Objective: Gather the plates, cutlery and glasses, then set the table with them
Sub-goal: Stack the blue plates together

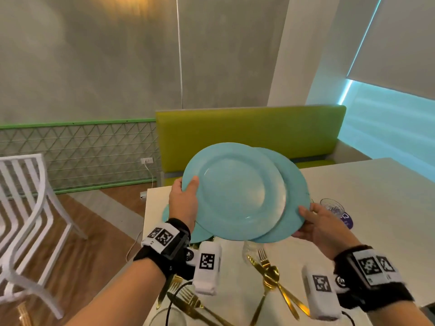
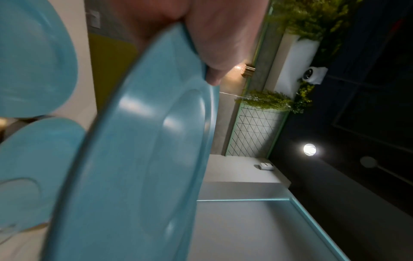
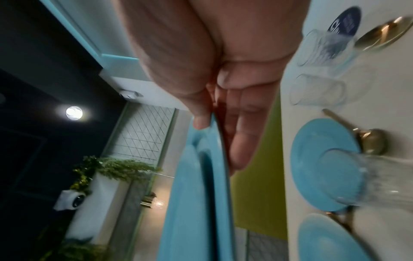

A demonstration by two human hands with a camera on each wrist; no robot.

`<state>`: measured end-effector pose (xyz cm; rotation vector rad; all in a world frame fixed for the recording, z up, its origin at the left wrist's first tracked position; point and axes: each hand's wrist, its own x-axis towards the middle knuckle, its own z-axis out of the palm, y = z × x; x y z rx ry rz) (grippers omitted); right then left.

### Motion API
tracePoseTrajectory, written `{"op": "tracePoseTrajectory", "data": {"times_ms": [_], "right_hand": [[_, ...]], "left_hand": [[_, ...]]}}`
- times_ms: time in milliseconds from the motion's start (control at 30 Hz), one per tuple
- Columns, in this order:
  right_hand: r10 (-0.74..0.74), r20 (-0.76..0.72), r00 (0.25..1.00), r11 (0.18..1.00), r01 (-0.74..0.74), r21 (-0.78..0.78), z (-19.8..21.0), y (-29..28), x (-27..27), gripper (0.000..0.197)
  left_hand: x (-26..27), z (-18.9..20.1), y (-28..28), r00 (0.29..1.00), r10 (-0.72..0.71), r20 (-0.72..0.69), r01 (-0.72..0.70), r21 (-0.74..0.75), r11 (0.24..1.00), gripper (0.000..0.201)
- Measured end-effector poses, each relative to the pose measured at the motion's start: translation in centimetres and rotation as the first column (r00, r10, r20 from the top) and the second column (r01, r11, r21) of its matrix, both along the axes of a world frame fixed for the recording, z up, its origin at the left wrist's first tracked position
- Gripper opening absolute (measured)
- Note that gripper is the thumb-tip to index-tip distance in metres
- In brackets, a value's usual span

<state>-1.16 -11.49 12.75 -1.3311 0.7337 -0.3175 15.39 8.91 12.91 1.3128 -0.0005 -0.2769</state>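
Note:
Two light blue plates overlap in the air above the white table point(image 1: 376, 196). The top plate point(image 1: 233, 191) sits left of the lower plate point(image 1: 294, 208). My left hand point(image 1: 188, 191) grips the top plate's left rim, thumb on its face, and that plate point(image 2: 134, 167) fills the left wrist view. My right hand point(image 1: 308, 215) pinches the lower plate's right rim; in the right wrist view the thumb lies on one side of the plates' edge point(image 3: 201, 194) and the fingers point(image 3: 241, 141) on the other. A third blue plate point(image 1: 202, 234) lies on the table below them.
Gold spoons and forks point(image 1: 270, 274) lie crossed near the table's front, with more forks point(image 1: 188, 300) to the left. A clear glass point(image 1: 332, 205) stands by a purple coaster point(image 1: 348, 220), another glass point(image 1: 250, 249) under the plates. A green bench point(image 1: 247, 132) lies beyond, a white chair point(image 1: 30, 208) left.

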Motion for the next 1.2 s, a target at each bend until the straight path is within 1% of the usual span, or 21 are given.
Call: {"op": "tracePoseTrajectory", "data": {"times_ms": [133, 200, 233, 300, 367, 467, 533, 600, 633, 667, 700, 767, 800, 833, 900, 1000, 1033, 1100, 1133, 1167, 1200], "right_hand": [[0.099, 0.056, 0.994, 0.994, -0.096, -0.053, 1.8, -2.2, 3.4, 0.016], [0.168, 0.099, 0.981, 0.985, -0.163, -0.053, 2.2, -3.4, 5.0, 0.016], [0.207, 0.110, 0.972, 0.978, -0.201, -0.058, 2.5, -4.0, 5.7, 0.014], [0.269, 0.107, 0.957, 0.962, -0.263, -0.074, 2.8, -5.4, 7.3, 0.012], [0.310, 0.090, 0.946, 0.949, -0.304, -0.079, 2.8, -6.8, 8.7, 0.011], [0.368, 0.030, 0.929, 0.926, -0.363, -0.102, 2.3, -9.0, 11.2, 0.014], [0.335, -0.047, 0.941, 0.927, -0.338, -0.164, 1.5, -11.0, 13.3, 0.018], [0.232, -0.149, 0.961, 0.929, -0.264, -0.260, -0.2, -13.6, 15.6, 0.020], [0.189, -0.214, 0.958, 0.919, -0.250, -0.306, -1.5, -14.9, 16.7, 0.021], [0.162, -0.299, 0.941, 0.904, -0.263, -0.338, -2.9, -16.0, 17.6, 0.023], [0.147, -0.415, 0.898, 0.874, -0.314, -0.370, -4.4, -16.9, 18.5, 0.025], [0.129, -0.634, 0.763, 0.780, -0.473, -0.410, -7.8, -18.3, 19.7, 0.033], [0.121, -0.701, 0.703, 0.736, -0.537, -0.412, -9.4, -18.7, 20.2, 0.038], [0.119, -0.742, 0.660, 0.719, -0.573, -0.394, -10.8, -18.8, 20.7, 0.040], [0.123, -0.776, 0.618, 0.733, -0.584, -0.350, -12.9, -18.6, 21.7, 0.041], [0.084, -0.801, 0.593, 0.775, -0.545, -0.322, -14.5, -17.7, 22.6, 0.031], [0.084, -0.809, 0.582, 0.761, -0.562, -0.325, -15.1, -17.5, 22.7, 0.029], [0.079, -0.855, 0.512, 0.710, -0.631, -0.312, -16.0, -17.5, 22.9, 0.037], [0.098, -0.860, 0.500, 0.703, -0.646, -0.296, -16.3, -17.6, 22.9, 0.041], [0.101, -0.867, 0.488, 0.660, -0.685, -0.309, -16.6, -17.6, 23.1, 0.044], [0.098, -0.845, 0.525, 0.702, -0.638, -0.315, -16.5, -17.4, 22.7, 0.044]], "left_hand": [[1.5, 0.4, -1.3, 0.992, 0.065, 0.110, -0.071, 0.057, 0.996, 0.014], [2.4, 0.7, -2.0, 0.987, 0.049, 0.156, -0.063, 0.090, 0.994, 0.022], [2.8, 0.7, -2.4, 0.989, 0.027, 0.148, -0.040, 0.085, 0.996, 0.029], [3.8, 0.6, -3.3, 0.998, -0.041, 0.048, 0.042, -0.007, 0.999, 0.036], [4.6, 0.3, -4.1, 0.996, -0.081, -0.038, 0.078, -0.086, 0.993, 0.041], [5.9, -0.5, -6.0, 0.999, -0.015, -0.034, 0.012, -0.077, 0.997, 0.045], [6.6, -0.8, -7.1, 0.997, 0.068, -0.027, -0.070, -0.082, 0.994, 0.043], [7.5, -1.2, -7.7, 0.989, 0.145, -0.019, -0.146, -0.071, 0.987, 0.046], [8.0, -1.4, -7.7, 0.984, 0.177, -0.008, -0.177, -0.058, 0.983, 0.048], [8.4, -1.8, -7.7, 0.978, 0.207, 0.000, -0.207, -0.045, 0.977, 0.048], [8.8, -2.1, -7.5, 0.972, 0.236, -0.002, -0.236, -0.034, 0.971, 0.047], [9.5, -3.0, -6.9, 0.956, 0.292, -0.030, -0.292, -0.010, 0.956, 0.042], [9.8, -3.4, -6.5, 0.946, 0.319, -0.053, -0.319, 0.001, 0.948, 0.040], [10.0, -3.8, -6.1, 0.936, 0.342, -0.079, -0.342, 0.012, 0.940, 0.039], [10.4, -4.3, -5.4, 0.916, 0.383, -0.118, -0.382, 0.029, 0.924, 0.039], [11.1, -4.8, -4.7, 0.892, 0.436, -0.121, -0.434, 0.045, 0.900, 0.036], [11.2, -4.9, -4.6, 0.890, 0.441, -0.115, -0.437, 0.056, 0.898, 0.033], [11.4, -5.2, -4.6, 0.893, 0.439, -0.105, -0.431, 0.085, 0.898, 0.026], [11.5, -5.3, -4.7, 0.892, 0.440, -0.103, -0.431, 0.095, 0.897, 0.023], [11.6, -5.4, -4.7, 0.889, 0.447, -0.099, -0.438, 0.100, 0.893, 0.021], [11.6, -5.4, -4.8, 0.891, 0.444, -0.095, -0.435, 0.098, 0.895, 0.020]]}}
